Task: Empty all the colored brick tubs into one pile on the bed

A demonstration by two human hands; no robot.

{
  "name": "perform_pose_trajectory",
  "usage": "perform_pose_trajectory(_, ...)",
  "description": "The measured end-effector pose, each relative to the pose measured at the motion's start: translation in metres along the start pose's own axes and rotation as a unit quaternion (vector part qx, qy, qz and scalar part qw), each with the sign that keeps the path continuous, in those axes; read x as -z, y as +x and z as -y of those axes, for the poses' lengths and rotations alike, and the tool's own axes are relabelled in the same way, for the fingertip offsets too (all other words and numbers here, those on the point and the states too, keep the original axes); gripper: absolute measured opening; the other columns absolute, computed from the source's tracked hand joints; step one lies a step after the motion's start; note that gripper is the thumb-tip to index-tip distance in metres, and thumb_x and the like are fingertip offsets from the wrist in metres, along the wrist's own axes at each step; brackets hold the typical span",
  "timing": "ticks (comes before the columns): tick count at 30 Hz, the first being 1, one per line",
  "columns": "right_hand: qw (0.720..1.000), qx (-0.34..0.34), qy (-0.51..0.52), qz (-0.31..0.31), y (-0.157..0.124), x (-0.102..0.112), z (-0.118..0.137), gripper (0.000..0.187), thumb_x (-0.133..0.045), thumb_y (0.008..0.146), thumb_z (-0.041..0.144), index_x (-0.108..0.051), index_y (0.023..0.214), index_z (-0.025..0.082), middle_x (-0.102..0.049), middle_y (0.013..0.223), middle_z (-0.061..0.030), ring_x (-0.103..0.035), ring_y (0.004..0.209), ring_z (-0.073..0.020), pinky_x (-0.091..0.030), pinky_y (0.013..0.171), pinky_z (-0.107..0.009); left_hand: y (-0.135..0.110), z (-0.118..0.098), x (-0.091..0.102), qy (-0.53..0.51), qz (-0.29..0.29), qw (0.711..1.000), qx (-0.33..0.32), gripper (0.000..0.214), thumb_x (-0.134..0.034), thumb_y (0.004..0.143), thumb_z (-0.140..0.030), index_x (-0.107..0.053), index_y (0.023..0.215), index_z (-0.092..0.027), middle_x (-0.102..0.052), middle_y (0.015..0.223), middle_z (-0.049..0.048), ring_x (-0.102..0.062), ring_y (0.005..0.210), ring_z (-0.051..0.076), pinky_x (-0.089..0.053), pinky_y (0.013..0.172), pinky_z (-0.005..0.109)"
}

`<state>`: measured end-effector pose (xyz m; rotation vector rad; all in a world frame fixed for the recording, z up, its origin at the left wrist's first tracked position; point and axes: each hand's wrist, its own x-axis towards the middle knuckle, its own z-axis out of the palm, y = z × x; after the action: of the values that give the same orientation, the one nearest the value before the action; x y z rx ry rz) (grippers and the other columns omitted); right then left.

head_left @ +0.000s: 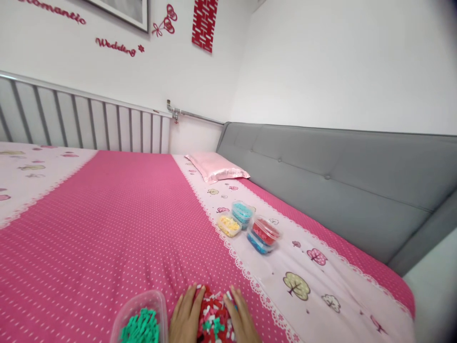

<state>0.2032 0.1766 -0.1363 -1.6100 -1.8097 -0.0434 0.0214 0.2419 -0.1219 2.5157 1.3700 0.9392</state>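
Note:
A heap of small plastic pieces (pixel 214 312), mostly red with white, pink and a few green ones, lies at the bottom edge of the view. My left hand (pixel 186 312) rests against its left side, with the fingers stretched forward. On the other side my right hand (pixel 241 314) touches the heap, fingers extended too. Neither hand grips anything. Just left of my left hand stands a clear plastic tub (pixel 163 305) holding green pieces (pixel 141 326). The frame cuts off the near part of the heap and tub.
Further off on the pink bedspread (pixel 135 209) stand a tub of yellow pieces (pixel 229 225), a teal tub (pixel 243 212), and a red tub (pixel 265 230) stacked on a blue one (pixel 259 244). A pink pillow (pixel 216 166) lies by the grey headboard (pixel 321 176).

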Motion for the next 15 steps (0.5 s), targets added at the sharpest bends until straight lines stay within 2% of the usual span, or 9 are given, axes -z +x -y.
perform_pose_trajectory(3,0.999,0.048,-0.005,0.004,0.01,-0.005,-0.002,0.077,-0.057,0.083,0.05,-0.025,0.148,0.025,-0.038,0.147,-0.0109,-0.036,0.134,-0.0306,-0.041,0.106,-0.044,0.003,0.006,-0.004,-0.004,-0.051,0.998,-0.029,0.074,-0.057,0.058,-0.011,-0.052,0.131,-0.017,-0.054,0.134,0.0122,-0.05,0.124,0.028,-0.044,0.101,0.043)
perform_pose_trajectory(6,0.997,0.07,-0.02,0.01,0.017,-0.005,-0.001,0.076,-0.054,0.086,0.043,-0.017,0.15,0.024,-0.04,0.146,-0.01,-0.04,0.132,-0.0282,-0.043,0.104,-0.04,0.01,0.006,-0.001,-0.01,-0.074,0.996,-0.041,0.061,-0.057,0.062,-0.015,-0.059,0.123,-0.019,-0.062,0.125,0.0103,-0.059,0.115,0.027,-0.051,0.093,0.041)
perform_pose_trajectory(8,0.997,0.075,-0.018,0.014,0.021,-0.003,0.002,0.076,-0.053,0.087,0.038,-0.014,0.15,0.026,-0.041,0.145,-0.0088,-0.042,0.131,-0.0272,-0.045,0.103,-0.039,0.015,0.0,0.005,-0.015,-0.08,0.996,-0.02,0.054,-0.057,0.065,-0.018,-0.062,0.118,-0.017,-0.065,0.12,0.0105,-0.061,0.111,0.027,-0.052,0.092,0.041)
perform_pose_trajectory(12,0.997,0.057,0.042,0.006,0.024,0.006,0.01,0.073,-0.051,0.087,0.037,-0.014,0.15,0.028,-0.038,0.147,-0.0075,-0.037,0.134,-0.0277,-0.039,0.107,-0.043,0.019,-0.01,0.015,-0.039,-0.031,0.998,0.033,0.052,-0.054,0.068,-0.021,-0.062,0.119,-0.014,-0.063,0.123,0.011,-0.058,0.115,0.027,-0.048,0.099,0.042)
perform_pose_trajectory(15,0.995,0.032,0.089,0.03,0.022,0.013,0.012,0.068,-0.051,0.088,0.04,-0.023,0.148,0.026,-0.037,0.148,-0.0092,-0.035,0.135,-0.0287,-0.037,0.108,-0.045,0.015,-0.009,0.016,-0.082,0.004,0.996,0.036,0.061,-0.054,0.066,-0.019,-0.057,0.127,-0.016,-0.058,0.13,0.0095,-0.053,0.122,0.028,-0.042,0.104,0.043)
